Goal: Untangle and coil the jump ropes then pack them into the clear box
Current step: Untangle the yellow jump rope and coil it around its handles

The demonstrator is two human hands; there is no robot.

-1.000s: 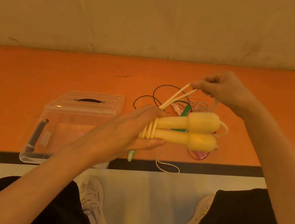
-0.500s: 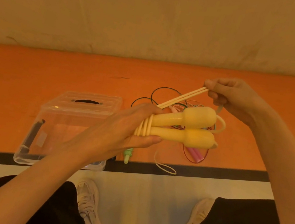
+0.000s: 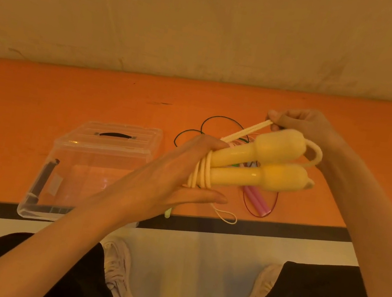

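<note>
My left hand (image 3: 171,178) grips the thin ends of two yellow jump-rope handles (image 3: 259,164), which lie side by side and point right. Several turns of the yellow cord (image 3: 200,175) are wound round the handles next to my fingers. My right hand (image 3: 302,124) pinches a doubled strand of that cord (image 3: 250,130), stretched taut above the handles. On the orange floor behind lie a pink-handled rope (image 3: 257,201) and tangled dark and green cords (image 3: 208,129). The clear box (image 3: 77,170) sits to the left with its lid on.
A wall (image 3: 210,26) rises just beyond the orange floor. A black line (image 3: 266,231) divides the orange floor from a white strip. My knees and pale shoes (image 3: 118,265) fill the bottom of the view.
My right hand has carried the taut doubled cord to the right, over the thick ends of the handles. The left hand and handles have tilted slightly upward.
</note>
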